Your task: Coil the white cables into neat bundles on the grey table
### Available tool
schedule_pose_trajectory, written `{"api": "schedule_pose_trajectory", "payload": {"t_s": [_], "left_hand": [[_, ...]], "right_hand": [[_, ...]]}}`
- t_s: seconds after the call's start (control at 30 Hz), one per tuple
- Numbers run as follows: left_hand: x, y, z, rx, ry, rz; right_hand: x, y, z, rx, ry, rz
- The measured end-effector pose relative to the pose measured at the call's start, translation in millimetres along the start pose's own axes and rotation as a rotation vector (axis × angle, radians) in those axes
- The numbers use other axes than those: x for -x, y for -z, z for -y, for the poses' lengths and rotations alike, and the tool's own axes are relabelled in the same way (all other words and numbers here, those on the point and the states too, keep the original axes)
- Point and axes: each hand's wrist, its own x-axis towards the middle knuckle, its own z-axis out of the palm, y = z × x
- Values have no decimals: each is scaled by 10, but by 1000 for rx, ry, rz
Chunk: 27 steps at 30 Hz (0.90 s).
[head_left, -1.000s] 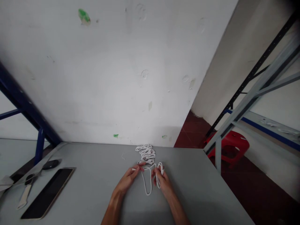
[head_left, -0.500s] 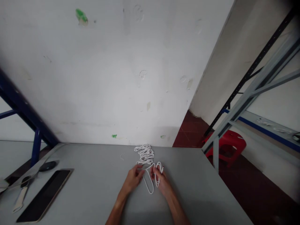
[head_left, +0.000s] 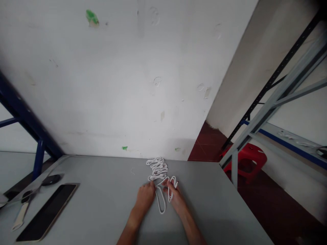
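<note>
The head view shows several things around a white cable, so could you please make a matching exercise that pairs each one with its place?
Things:
1. Left hand
2. Right hand
3. Tablet
4. Red stool

Places:
A. On the floor, right of the table
B. Among the right-hand loops of the cable
C. Flat on the left side of the table
D. Left of the cable's lower loop

Pairs: 1-D, 2-B, 3-C, 4-A

Scuffed white wall, red plastic stool
</note>
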Motion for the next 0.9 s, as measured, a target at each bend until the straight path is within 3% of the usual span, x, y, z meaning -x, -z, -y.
{"api": "schedule_pose_trajectory", "payload": {"t_s": [0.1,0.2,0.27,0.37,0.47,0.53,0.67,0.8,0.9], "left_hand": [[34,56,14,203,-84,-96],[113,194,24,697,-247,-193],[165,271,19,990,-300,-88],[204,272,-8,1253,-281,191],[190,155,-45,1249,-174,391],[165,73,-70,1157,-73,448],[107,-16,-117,1084,37,412],[56,-47,-165,1085,-68,403],[44,-16,-174,1099,-149,276]], "right_hand": [[-18,-8,14,-57,-2,6],[-43,-35,31,-120,11,-10],[-59,-56,40,-151,13,-19],[-78,-83,59,-181,25,-26],[-92,-99,98,-206,41,-21],[-95,-99,132,-227,41,-10],[-70,-84,182,-291,13,64],[-23,-71,185,-299,-23,126],[-12,-63,186,-301,-36,133]]}}
